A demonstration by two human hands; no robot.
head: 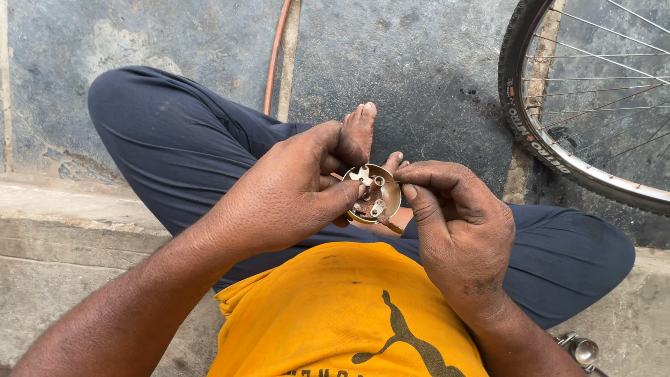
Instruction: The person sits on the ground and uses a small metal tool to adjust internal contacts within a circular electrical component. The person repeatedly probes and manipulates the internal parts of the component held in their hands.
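My left hand (pixel 286 192) grips a small round metal cup-shaped part (pixel 375 193), its open side up, with small silvery levers and gears inside. The thumb presses on the part's rim. My right hand (pixel 457 234) is pinched on a thin wire or spring (pixel 392 182) that reaches into the part from the right. Both hands are held over my lap, above crossed legs in dark blue trousers. A thin brown stick-like piece (pixel 391 225) pokes out beneath the part.
A bicycle wheel (pixel 551 150) with tyre and spokes stands at the upper right. A copper-coloured tube (pixel 273 56) runs up the dark stone floor. My bare foot (pixel 359 132) lies just behind the part. A shiny metal object (pixel 581 349) sits at the lower right.
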